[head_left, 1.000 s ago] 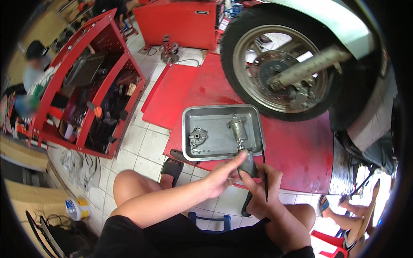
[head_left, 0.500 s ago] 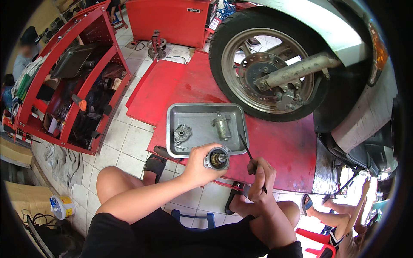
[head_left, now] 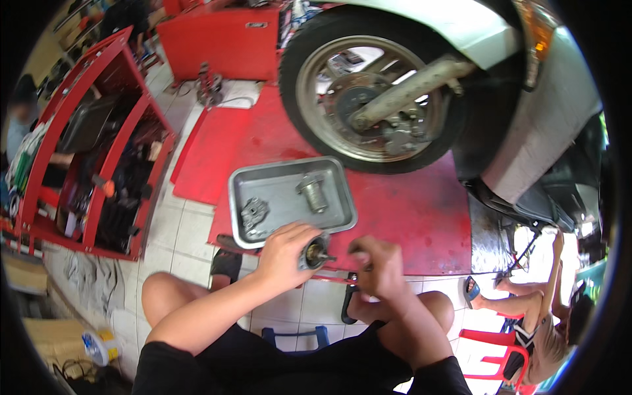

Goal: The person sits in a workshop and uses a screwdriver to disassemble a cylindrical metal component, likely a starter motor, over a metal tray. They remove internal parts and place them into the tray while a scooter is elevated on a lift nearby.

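Note:
My left hand (head_left: 284,258) is wrapped round a round metal housing (head_left: 308,261), its open end turned to the right with a shaft (head_left: 324,256) standing out of it. Close by on the right, my right hand (head_left: 379,266) is closed and somewhat blurred. The thin dark rod it held a moment ago is almost wholly hidden by the fingers. Beyond both hands lies a grey metal tray (head_left: 288,171). In it are a cast metal cover (head_left: 254,213) at the left and a cylindrical metal part (head_left: 312,193) at the right.
The tray rests on a red platform (head_left: 408,217). A motorcycle's front wheel (head_left: 303,125) stands behind it. At the left is a red tool rack (head_left: 138,131). A blue stool (head_left: 295,332) is below me; another person sits by a red chair (head_left: 490,349) at the right.
The view has shifted, so the tray and wheel appear further left. My right hand has risen and turned, and the rod no longer shows clearly. The housing has tilted to the right.

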Motion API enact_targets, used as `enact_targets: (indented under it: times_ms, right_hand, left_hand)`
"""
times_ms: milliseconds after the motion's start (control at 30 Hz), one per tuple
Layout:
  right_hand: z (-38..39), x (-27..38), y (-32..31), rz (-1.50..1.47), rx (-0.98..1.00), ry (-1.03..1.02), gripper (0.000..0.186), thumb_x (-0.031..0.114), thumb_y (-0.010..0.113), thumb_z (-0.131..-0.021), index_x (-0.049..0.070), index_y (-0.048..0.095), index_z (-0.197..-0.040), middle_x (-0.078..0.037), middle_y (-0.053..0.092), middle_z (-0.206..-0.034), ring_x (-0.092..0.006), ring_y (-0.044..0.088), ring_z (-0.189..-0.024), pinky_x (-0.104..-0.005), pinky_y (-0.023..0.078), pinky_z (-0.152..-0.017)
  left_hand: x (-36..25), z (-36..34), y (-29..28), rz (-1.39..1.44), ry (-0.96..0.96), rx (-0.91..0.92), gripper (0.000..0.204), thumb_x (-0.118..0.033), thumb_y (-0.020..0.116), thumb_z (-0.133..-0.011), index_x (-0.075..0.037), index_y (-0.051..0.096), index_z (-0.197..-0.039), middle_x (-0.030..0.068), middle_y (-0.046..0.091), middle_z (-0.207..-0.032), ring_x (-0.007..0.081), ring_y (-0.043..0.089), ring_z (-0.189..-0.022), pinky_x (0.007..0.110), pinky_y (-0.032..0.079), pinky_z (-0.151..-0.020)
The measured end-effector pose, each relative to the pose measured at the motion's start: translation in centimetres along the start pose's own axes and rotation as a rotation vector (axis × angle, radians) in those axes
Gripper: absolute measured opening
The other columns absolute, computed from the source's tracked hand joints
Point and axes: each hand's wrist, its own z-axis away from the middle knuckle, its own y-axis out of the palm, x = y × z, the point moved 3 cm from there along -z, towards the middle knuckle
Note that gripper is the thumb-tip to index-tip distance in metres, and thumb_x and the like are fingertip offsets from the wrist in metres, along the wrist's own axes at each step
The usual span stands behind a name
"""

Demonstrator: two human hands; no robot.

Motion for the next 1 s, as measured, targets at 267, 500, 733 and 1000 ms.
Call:
enact_targets:
  times_ms: [267, 500, 733, 1000]
  right_hand:
    - [-1.8, 1.7, 2.7, 0.005, 0.107, -0.126, 0.040, 0.036, 0.064, -0.082, 0.001, 0.057, -0.101, -0.019, 0.062, -0.071, -0.0386, 0.063, -0.065, -0.0481, 0.049, -0.054]
    - [-0.7, 1.3, 4.9, -0.128, 0.114, 0.101, 0.036, 0.036, 0.065, -0.080, 0.001, 0.060, -0.087, -0.019, 0.062, -0.068, -0.0415, 0.062, -0.065, -0.0495, 0.048, -0.063]
    - [-1.4, 2.4, 4.2, -0.159, 0.075, 0.180, 0.034, 0.034, 0.064, -0.083, -0.001, 0.063, -0.084, -0.021, 0.061, -0.065, -0.0436, 0.060, -0.064, -0.0507, 0.049, -0.062]
    - [-2.3, 1.7, 3.8, -0.317, 0.001, 0.084, 0.037, 0.032, 0.063, -0.088, -0.003, 0.063, -0.078, -0.021, 0.057, -0.057, -0.0403, 0.060, -0.056, -0.0452, 0.049, -0.054]
  left_hand:
    - [1.2, 0.5, 1.0, 0.067, -0.097, -0.131, 0.039, -0.009, 0.077, -0.058, 0.003, 0.063, -0.092, 0.0199, 0.064, -0.086, 0.0381, 0.064, -0.081, 0.039, 0.051, -0.077]
    - [1.0, 1.4, 2.4, -0.028, -0.044, -0.084, 0.035, -0.006, 0.068, -0.061, 0.008, 0.059, -0.091, 0.0207, 0.061, -0.082, 0.0381, 0.062, -0.075, 0.041, 0.049, -0.069]
    - [0.2, 0.0, 1.7, -0.003, -0.037, -0.078, 0.026, -0.004, 0.067, -0.061, 0.005, 0.059, -0.083, 0.0186, 0.061, -0.077, 0.0366, 0.063, -0.072, 0.039, 0.048, -0.065]
    - [-0.6, -1.2, 0.9, -0.034, -0.076, -0.022, 0.021, -0.003, 0.067, -0.061, 0.002, 0.061, -0.081, 0.0186, 0.061, -0.073, 0.0380, 0.064, -0.070, 0.039, 0.049, -0.063]
